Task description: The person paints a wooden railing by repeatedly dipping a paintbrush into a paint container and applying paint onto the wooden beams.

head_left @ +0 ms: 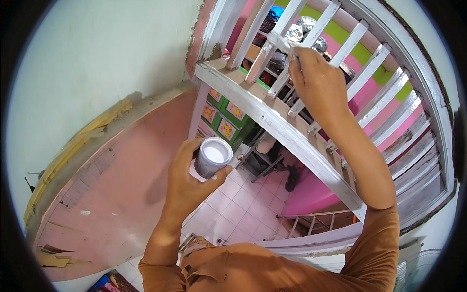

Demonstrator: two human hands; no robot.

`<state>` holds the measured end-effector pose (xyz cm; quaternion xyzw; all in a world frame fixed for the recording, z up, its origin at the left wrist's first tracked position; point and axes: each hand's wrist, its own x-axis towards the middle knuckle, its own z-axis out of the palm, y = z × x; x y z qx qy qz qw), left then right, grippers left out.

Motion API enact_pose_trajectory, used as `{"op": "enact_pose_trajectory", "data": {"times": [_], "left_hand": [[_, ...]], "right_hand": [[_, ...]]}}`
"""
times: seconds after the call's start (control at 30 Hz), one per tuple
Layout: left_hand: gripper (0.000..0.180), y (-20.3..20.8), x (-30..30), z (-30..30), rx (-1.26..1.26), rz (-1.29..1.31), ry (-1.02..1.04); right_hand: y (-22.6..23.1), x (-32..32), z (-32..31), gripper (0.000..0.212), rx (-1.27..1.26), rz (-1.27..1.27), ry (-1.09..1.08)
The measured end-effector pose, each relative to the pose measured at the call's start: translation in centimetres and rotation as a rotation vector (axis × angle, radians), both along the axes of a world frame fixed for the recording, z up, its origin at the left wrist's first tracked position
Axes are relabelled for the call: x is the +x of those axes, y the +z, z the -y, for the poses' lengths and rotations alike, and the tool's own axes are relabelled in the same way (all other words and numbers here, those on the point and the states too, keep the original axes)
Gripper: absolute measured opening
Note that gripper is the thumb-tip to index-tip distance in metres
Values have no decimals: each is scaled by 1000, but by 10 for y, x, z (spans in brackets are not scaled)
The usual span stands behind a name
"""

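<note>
My left hand [187, 180] is wrapped round a small open paint can [208, 170], fingers on one side and thumb on the other. White paint [214, 152] shows inside it. Farther up and to the right, my right hand [316, 80] grips a paintbrush [279, 42], its handle mostly hidden by my fingers. The pale bristles touch or nearly touch a wooden slat [260, 63] of the window frame. That slat looks whiter at the top, with bare brownish wood lower down. Several neighbouring slats [352, 43] are streaked with white.
A whitish sill [272, 119] runs beneath the slats. Pink boarding [112, 194] lies at left, with a broken yellowish strip [73, 151] along the pale wall [107, 63]. Through the opening appear a green drawer cabinet [233, 114], wrapped bundles [294, 34], a ladder [311, 224] and floor tiles [233, 199].
</note>
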<state>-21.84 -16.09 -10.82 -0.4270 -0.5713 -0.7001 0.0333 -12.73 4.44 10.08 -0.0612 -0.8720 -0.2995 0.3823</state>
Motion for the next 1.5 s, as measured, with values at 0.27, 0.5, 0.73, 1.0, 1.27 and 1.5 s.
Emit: {"op": "enact_pose_trajectory", "data": {"times": [0.27,0.5,0.73,1.0,1.27,1.5], "left_hand": [[53,-14,5,4,-24,-39,43],[57,-18,7,8,-25,20,6],[56,-24,8,11,-32,15,24],[56,-23,8,12,-38,20,14],[55,-23,8,11,-18,26,-10],[56,-22,9,12,-28,20,-8]], "right_hand": [[-7,0,0,19,28,43,80],[-38,-5,-6,18,-15,306,22],[-40,-4,-13,16,20,322,-3],[-45,-5,-10,18,74,391,32],[-44,-4,-14,23,114,327,-6],[-49,-4,-10,14,156,334,59]]}}
